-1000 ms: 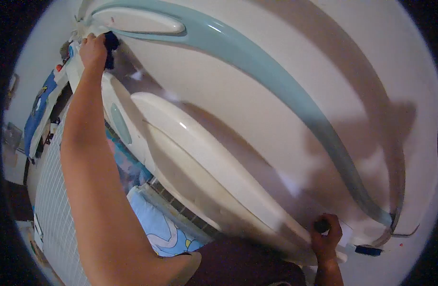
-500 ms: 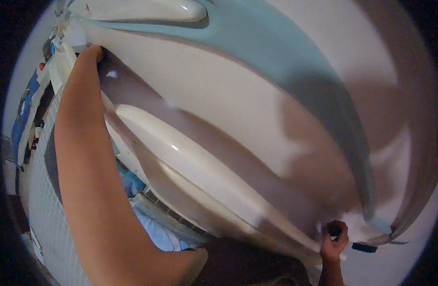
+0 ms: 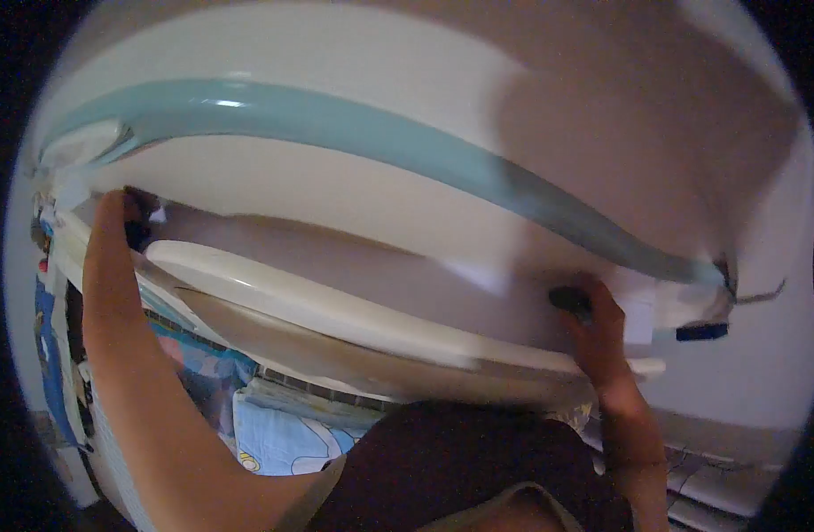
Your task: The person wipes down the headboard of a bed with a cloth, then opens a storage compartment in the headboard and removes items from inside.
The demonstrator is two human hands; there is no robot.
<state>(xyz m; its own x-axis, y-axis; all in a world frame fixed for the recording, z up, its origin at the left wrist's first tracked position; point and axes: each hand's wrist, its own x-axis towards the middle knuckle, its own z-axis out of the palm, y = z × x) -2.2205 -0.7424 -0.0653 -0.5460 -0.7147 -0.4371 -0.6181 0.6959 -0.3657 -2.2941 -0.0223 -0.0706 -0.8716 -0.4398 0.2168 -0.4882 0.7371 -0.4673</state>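
Observation:
A long off-white panel [image 3: 323, 177] with a curved pale-blue band [image 3: 371, 133] spans the view. Below it, a white rounded ledge [image 3: 274, 288] borders a grey-lilac recess [image 3: 363, 266]. My left hand [image 3: 123, 211] reaches to the recess's far left end; its fingers are mostly hidden, and a dark patch shows beside it. Near the right end, my right hand [image 3: 599, 317] curls round a small dark object [image 3: 569, 300], whose kind I cannot make out.
Under the ledge lie a light-blue printed cloth [image 3: 283, 434] and other coloured fabric [image 3: 203, 363]. A short black piece [image 3: 701, 332] and a thin metal rod [image 3: 763, 296] stick out at the right end. Blue items [image 3: 48, 346] line the left side.
The view has turned, so the panel now lies closer to level. My right hand appears higher and farther left, over the recess; my left hand appears lower and farther left.

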